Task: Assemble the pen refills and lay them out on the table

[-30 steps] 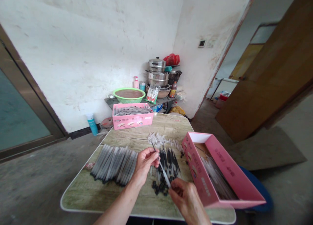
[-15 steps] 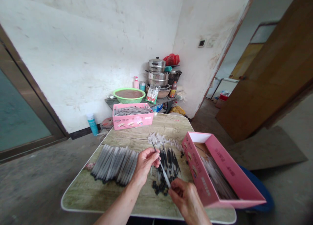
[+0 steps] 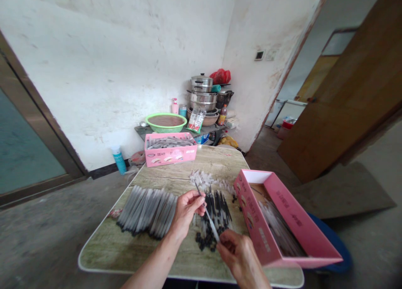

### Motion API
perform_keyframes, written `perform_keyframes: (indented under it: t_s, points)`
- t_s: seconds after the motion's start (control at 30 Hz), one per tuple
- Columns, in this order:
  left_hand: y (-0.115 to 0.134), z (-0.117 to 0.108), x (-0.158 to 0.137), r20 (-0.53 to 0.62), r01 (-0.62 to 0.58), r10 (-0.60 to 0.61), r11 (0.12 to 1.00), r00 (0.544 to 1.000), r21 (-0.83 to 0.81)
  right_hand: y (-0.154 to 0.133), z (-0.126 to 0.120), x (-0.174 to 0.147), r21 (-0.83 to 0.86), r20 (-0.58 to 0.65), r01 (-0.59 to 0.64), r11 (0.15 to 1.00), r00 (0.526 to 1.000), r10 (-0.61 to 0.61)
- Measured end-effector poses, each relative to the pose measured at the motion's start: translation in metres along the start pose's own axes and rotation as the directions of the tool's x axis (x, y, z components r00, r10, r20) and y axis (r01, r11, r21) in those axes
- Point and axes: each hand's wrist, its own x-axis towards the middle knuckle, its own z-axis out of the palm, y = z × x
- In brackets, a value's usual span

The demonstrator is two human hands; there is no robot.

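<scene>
My left hand (image 3: pixel 189 205) pinches a thin dark pen refill (image 3: pixel 197 186) above the middle of the table. My right hand (image 3: pixel 238 251) is closed on the lower end of a translucent pen barrel (image 3: pixel 212 226), which slants up toward the left fingers, in line with the refill. Whether the refill sits inside the barrel I cannot tell. Beneath the hands lie several dark-tipped refills (image 3: pixel 220 205) and a heap of small black parts (image 3: pixel 205 240). Left of my left hand, many translucent barrels with black ends (image 3: pixel 147 209) lie side by side.
Small clear caps (image 3: pixel 204 178) are piled behind the refills. One pink box (image 3: pixel 171 157) full of barrels stands at the table's back left; another pink box (image 3: pixel 257 222) with long pale pieces is at the right edge. A green basin (image 3: pixel 166 129) and stacked pots (image 3: pixel 202 98) stand beyond.
</scene>
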Motion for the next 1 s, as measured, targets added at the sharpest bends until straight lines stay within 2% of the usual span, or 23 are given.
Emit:
perform_keyframes:
  t_s: [0.47, 0.63, 0.8, 0.9, 1.0]
  points:
    - [0.001, 0.002, -0.001, 0.011, -0.001, 0.001, 1.0, 1.0, 0.011, 0.006, 0.0, 0.0, 0.037, -0.002, 0.021, 0.999, 1.0, -0.021]
    - [0.008, 0.005, -0.006, 0.015, -0.049, 0.049, 0.998, 0.999, 0.04, 0.013, 0.004, 0.0, 0.067, -0.047, 0.058, 0.996, 0.997, -0.055]
    - [0.017, 0.009, -0.009, 0.027, -0.094, 0.092, 0.993, 0.995, 0.077, 0.02, 0.009, 0.003, 0.15, -0.06, 0.071, 0.986, 0.996, -0.062]
    - [0.015, 0.008, -0.009, 0.024, -0.07, 0.069, 0.996, 0.997, 0.063, 0.022, 0.006, 0.005, 0.224, -0.095, 0.066, 0.972, 0.994, -0.045]
    - [0.011, 0.006, -0.011, 0.071, -0.016, 0.012, 0.999, 0.997, 0.047, 0.022, 0.001, 0.009, 0.369, -0.141, 0.026, 0.929, 0.99, 0.028]
